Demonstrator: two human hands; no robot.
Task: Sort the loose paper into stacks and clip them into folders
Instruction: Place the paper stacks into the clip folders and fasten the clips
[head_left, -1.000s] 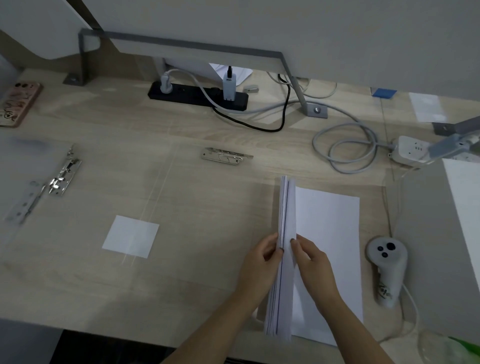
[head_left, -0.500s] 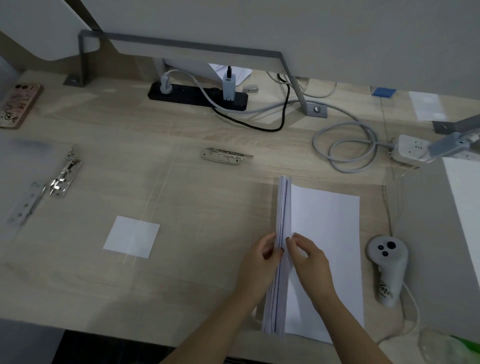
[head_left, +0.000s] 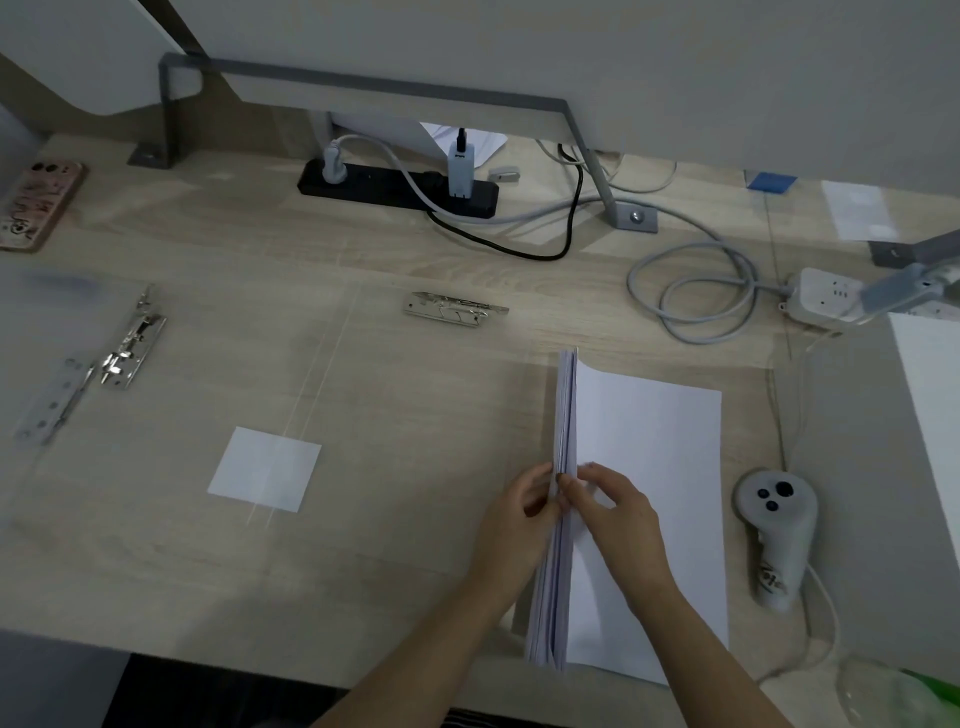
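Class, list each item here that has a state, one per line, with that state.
paper stack: on edge, held between both hands
left hand: holds stack's left face
right hand: pinches stack's right face
flat sheet: lying right of stack
black power strip: plugs inserted
phone: face down

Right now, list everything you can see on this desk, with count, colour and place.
paper stack: one, white, on edge, front right
flat sheet: one showing, white, lying right of the paper stack
square paper: one, white, front left
clip mechanisms: two, silver, one centre, one far left
black power strip: one, back centre
white power strip: one, far right
cable coil: one, grey, beside it
controller: one, white, right of the flat sheet
phone: one, pink case, back left
desk: one, light wood
hands: two; left hand and right hand grip the paper stack from either side
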